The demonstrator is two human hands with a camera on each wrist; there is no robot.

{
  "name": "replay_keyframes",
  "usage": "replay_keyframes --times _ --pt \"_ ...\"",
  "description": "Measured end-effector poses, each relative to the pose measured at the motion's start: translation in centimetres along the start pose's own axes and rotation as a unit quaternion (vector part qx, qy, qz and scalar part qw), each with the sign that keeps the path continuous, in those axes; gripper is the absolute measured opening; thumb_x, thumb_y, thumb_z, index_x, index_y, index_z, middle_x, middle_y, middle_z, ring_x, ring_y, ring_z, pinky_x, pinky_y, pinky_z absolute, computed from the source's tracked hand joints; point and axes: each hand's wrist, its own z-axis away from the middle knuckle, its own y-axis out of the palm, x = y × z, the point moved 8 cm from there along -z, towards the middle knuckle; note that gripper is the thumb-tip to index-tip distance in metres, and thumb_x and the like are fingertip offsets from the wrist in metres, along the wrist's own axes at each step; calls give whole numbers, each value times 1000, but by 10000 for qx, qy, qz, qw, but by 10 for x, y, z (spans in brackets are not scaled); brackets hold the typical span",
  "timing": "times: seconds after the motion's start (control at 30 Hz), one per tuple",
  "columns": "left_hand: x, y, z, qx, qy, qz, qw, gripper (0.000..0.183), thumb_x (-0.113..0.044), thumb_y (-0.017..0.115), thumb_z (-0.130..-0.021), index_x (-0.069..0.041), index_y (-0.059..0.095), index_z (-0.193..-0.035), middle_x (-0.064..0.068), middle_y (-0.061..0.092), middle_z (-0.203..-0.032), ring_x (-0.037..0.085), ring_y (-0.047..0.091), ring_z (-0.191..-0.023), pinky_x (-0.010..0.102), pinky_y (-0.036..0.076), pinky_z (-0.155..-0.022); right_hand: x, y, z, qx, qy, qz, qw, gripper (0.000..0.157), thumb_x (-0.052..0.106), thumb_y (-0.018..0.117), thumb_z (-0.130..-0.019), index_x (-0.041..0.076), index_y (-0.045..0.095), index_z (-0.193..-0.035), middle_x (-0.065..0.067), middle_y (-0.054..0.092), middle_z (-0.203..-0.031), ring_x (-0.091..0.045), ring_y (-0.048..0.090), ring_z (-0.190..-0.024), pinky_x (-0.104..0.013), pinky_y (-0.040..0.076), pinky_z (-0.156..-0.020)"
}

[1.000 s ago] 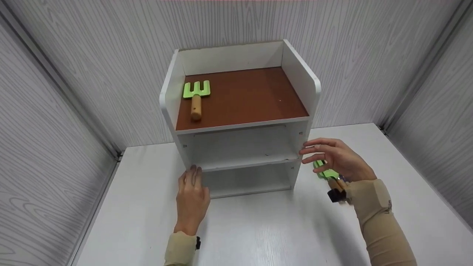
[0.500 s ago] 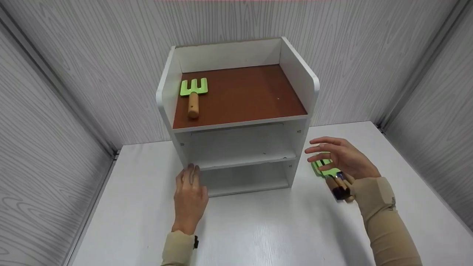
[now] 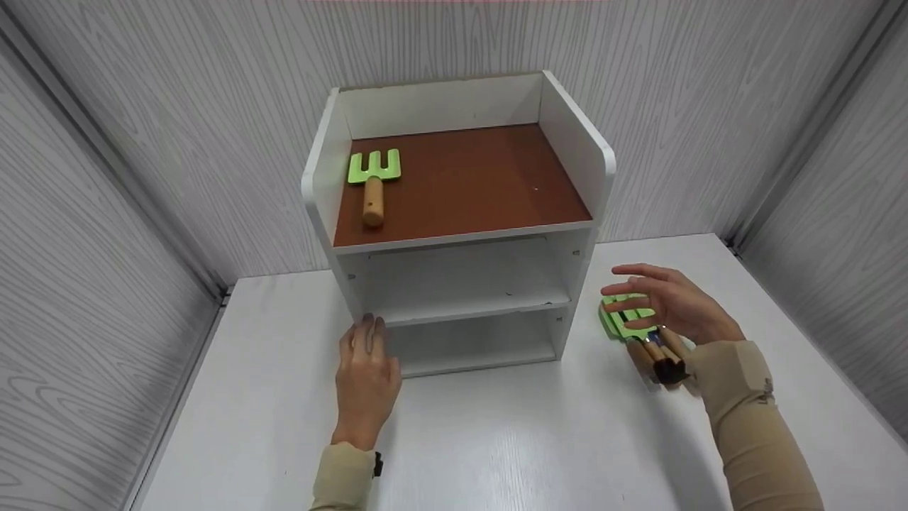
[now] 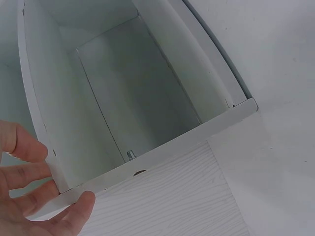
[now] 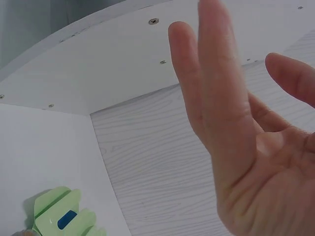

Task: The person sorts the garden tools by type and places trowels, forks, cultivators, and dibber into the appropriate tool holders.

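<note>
Closest to the camera, two beige sleeves come in from the bottom edge over the white table (image 3: 511, 440). The left hand (image 3: 365, 372) lies flat with its fingers straight, fingertips up against the lower front-left corner of the shelf unit (image 3: 454, 234); the left wrist view shows the fingers (image 4: 29, 196) touching that front edge without curling round it. So it's relaxed, not gripping anything.

Over on the right, the right hand (image 3: 670, 301) hangs in the air with fingers spread and straight, holding nothing. Right under it on the table is a little bundle of garden tools (image 3: 638, 333): green heads, wooden handles with dark ends, lying just beside the unit's right wall. From the head view the hand looks to be above them rather than touching. The right wrist view catches one green head (image 5: 61, 214) down in the corner, well clear of the palm.

Further back, the unit itself is white with two open lower compartments and a brown top tray. A green fork (image 3: 374, 184) with a wooden handle lies on that tray near the left wall, prongs pointing to the back.

Behind it all are grey woodgrain walls (image 3: 142, 142).
</note>
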Motion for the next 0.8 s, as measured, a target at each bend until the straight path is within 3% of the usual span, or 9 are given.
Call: replay_keyframes --times 0.23,0.47,0.8 --pt "1 2 1 -39 -38 101 9999 46 7 59 -83 17 58 -129 30 56 -131 49 54 -116 49 58 -82 -8 -13 3 -159 159 38 9997 43 25 53 -107 7 45 -145 -9 68 -128 -25 69 -109 -43 58 -87" --pt "1 3 2 -34 -21 45 10000 47 7 61 -83 17 58 -129 30 56 -132 49 54 -116 49 59 -81 -12 -28 9 -204 126 -36 9997 29 24 52 -107 16 54 -136 -6 69 -126 -22 70 -108 -40 59 -85" --pt "2 1 1 5 -46 59 10000 49 8 63 -83 17 57 -130 31 56 -132 50 53 -116 50 58 -81 -18 -42 14 -324 227 61 9992 30 22 54 -106 12 53 -135 -3 70 -122 -22 70 -108 -38 59 -83"
